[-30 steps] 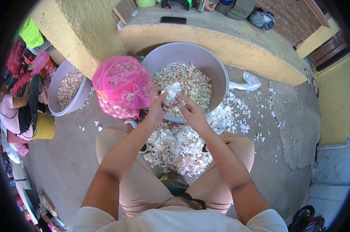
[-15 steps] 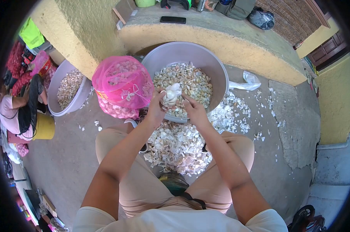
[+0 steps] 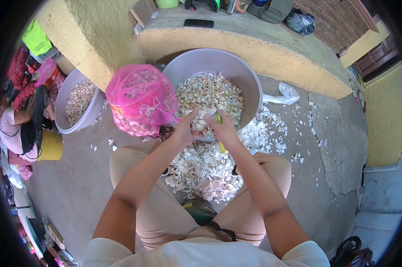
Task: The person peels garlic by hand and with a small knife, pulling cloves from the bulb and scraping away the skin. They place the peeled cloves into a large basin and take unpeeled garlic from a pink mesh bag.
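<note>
Over the near rim of a large grey tub point(image 3: 258, 89), my two hands are close together around a white garlic bulb point(image 3: 202, 123). My left hand point(image 3: 183, 133) is closed on the bulb from the left side. My right hand point(image 3: 224, 131) is closed too, its thumb and fingers against the bulb. Yellow-green ends of a small tool point(image 3: 222, 147) show above and below my right hand; its middle is hidden and I cannot make out a blade. Loose garlic cloves point(image 3: 225, 91) fill the bottom of the tub.
A pink mesh bag of garlic point(image 3: 141, 95) stands left of the tub. Papery peelings point(image 3: 205, 173) are heaped between my legs. A phone point(image 3: 198, 23) lies on the concrete ledge point(image 3: 250, 33). At far left, a seated person point(image 3: 21, 124) is beside another tub point(image 3: 67, 129).
Both hands have drawn slightly down and closer around the bulb, toward the tub's near rim. The yellow-green tool now shows at my right hand.
</note>
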### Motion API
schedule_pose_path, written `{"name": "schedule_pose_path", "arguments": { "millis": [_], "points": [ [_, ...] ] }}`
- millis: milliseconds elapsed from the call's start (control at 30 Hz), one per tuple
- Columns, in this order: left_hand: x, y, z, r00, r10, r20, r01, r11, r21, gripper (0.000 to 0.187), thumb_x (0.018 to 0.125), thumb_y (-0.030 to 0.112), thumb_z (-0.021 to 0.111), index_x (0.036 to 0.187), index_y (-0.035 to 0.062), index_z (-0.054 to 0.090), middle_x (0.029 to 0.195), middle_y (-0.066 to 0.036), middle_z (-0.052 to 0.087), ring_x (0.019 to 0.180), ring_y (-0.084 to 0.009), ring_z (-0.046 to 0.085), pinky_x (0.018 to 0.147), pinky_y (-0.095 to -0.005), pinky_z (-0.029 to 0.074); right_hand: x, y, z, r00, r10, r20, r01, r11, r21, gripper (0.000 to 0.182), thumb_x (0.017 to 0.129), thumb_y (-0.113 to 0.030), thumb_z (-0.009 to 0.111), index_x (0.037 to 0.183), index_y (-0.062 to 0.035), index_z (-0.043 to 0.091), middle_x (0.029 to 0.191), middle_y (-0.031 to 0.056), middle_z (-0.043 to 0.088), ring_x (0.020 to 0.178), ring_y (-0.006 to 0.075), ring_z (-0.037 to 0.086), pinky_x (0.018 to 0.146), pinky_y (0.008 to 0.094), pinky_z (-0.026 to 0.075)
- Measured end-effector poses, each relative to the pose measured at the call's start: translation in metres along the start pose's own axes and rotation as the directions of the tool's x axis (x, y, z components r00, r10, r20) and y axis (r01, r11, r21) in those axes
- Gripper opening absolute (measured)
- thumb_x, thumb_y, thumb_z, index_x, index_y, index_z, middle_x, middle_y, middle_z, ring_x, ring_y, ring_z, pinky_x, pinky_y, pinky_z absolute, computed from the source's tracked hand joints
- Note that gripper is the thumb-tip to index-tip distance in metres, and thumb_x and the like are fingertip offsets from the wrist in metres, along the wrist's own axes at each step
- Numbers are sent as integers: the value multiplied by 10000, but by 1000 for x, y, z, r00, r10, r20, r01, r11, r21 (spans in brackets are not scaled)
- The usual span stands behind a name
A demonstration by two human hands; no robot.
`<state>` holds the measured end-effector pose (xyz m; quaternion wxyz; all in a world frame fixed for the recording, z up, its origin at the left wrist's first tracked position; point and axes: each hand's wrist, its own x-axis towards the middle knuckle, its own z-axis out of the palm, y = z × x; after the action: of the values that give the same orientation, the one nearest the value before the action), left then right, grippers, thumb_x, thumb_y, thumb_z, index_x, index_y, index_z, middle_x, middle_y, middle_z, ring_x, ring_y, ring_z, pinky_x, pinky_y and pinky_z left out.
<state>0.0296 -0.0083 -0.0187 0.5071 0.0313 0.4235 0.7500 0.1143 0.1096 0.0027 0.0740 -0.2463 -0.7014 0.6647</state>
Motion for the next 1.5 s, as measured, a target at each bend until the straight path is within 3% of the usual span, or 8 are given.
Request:
{"name": "schedule_pose_path", "arguments": {
  "millis": [200,300,400,600,700,833,967,1500],
  "points": [
    [-1,0,11,989,40,-143,-10,978,209,337,850,412,459,978,100,468,708,-32,565,604,-153,577,396,-271,458,5,8,5,999,-3,-42,10,985,172,259,814,-252,576,842,3,543,653,23,560,558,117,514,507,306,404],
    [-8,0,28,963,105,-250,-32,960,279,327,847,387,477,1009,104,447,724,-34,565,640,-151,591,412,-281,493,6,14,8,960,-220,-174,154,931,-330,217,822,-216,561,822,1,546,622,26,547,522,128,504,484,305,396],
    [-2,-2,18,989,64,-131,-29,967,253,289,859,345,462,1000,93,449,747,-49,565,662,-165,601,430,-282,511,10,18,15,929,-305,-208,249,933,-259,179,835,-188,540,801,-13,534,581,32,522,475,124,474,442,272,380],
    [1,0,4,998,-45,-48,45,999,-11,291,881,325,399,967,55,465,784,-70,565,632,-168,586,393,-262,477,13,12,-5,967,253,-20,-172,712,681,148,837,-143,533,733,-50,485,523,22,443,431,108,417,377,233,320],
    [-3,3,4,997,36,70,-34,999,-21,287,843,352,470,999,114,435,790,-43,558,629,-153,581,419,-245,474,17,-3,-24,973,232,-2,-171,724,669,166,832,-139,537,697,-70,471,515,7,409,422,76,378,362,217,280],
    [0,6,-1,996,22,-87,-22,1000,1,340,891,357,373,947,43,491,812,-81,574,703,-172,583,471,-257,491,14,15,-26,982,187,-26,-189,979,-72,188,770,-179,586,708,-12,526,596,115,535,499,210,511,443,319,394],
    [11,0,-19,994,16,-111,-24,997,-74,307,891,348,388,1015,76,456,901,-80,551,794,-193,576,643,-331,513,8,77,-27,968,141,207,96,552,-828,317,690,-250,624,814,41,592,817,209,602,783,364,574,699,411,457],
    [11,-3,-12,987,105,-121,-65,954,292,380,920,321,322,1112,15,439,1015,-119,543,880,-255,581,745,-352,502,-9,100,-33,723,522,452,-5,658,-753,333,532,-174,672,806,5,612,710,165,603,545,275,582,529,335,478]
  ]
}}
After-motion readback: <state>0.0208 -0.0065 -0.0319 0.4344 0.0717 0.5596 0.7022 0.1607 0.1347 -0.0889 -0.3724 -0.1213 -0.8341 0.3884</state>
